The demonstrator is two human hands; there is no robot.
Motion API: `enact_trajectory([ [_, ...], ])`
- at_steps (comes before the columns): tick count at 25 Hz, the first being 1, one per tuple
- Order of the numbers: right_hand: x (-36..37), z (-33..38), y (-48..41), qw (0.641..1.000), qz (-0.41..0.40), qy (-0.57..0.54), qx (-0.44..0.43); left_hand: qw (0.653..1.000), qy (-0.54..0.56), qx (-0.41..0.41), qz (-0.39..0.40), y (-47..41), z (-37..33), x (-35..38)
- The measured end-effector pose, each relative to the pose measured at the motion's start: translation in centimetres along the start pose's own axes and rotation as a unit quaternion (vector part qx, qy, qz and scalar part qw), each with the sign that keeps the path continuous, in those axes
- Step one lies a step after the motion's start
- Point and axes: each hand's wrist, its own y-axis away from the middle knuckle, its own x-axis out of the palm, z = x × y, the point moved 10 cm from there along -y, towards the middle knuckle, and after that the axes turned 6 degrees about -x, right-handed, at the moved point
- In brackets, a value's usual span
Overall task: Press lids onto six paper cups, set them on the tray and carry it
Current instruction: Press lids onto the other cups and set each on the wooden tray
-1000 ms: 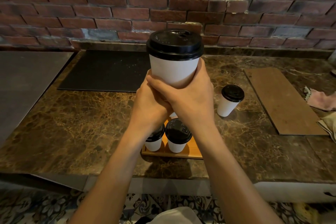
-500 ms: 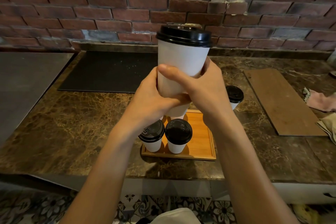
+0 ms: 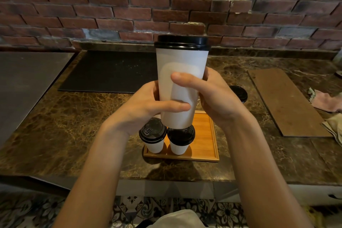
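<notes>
Two bare hands hold a tall lidded paper cup up above the tabletop.

The tall cup (image 3: pixel 182 83) stands upright in the air. Its plain white wall carries a black lid (image 3: pixel 182 42), and its base hides part of a tray cup in this view. The left grip (image 3: pixel 146 105) curls round the lower wall with the thumb laid across the front. The right grip (image 3: pixel 216 98) wraps the middle from the other side, its thumb higher. The lid and upper wall stand clear of both. Near the tabletop's (image 3: pixel 74 126) front edge lies a wooden tray (image 3: pixel 203 135). Two small lidded cups, the left cup (image 3: pixel 153 135) and the right cup (image 3: pixel 181 139), sit side by side at its front-left corner. The left cup's lid bears embossed marks too small to read. Another black-lidded cup (image 3: pixel 239 93) peeks out behind the right grip.
</notes>
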Motion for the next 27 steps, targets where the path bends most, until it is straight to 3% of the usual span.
enact_trajectory([
  [10, -1.2, 1.0, -0.4, 0.993, -0.059, 0.106, -0.010, 0.991, -0.026, 0.013, -0.134, -0.4, -0.3, -1.6],
  [19, -1.3, 1.0, -0.4, 0.979, -0.123, 0.162, -0.022, 0.976, -0.081, 0.020, -0.203, -0.3, -0.2, -2.5],
  [27, -1.5, 0.9, -0.2, 0.964, -0.155, 0.213, -0.014, 0.975, -0.089, 0.010, -0.202, -0.5, 0.1, -2.5],
])
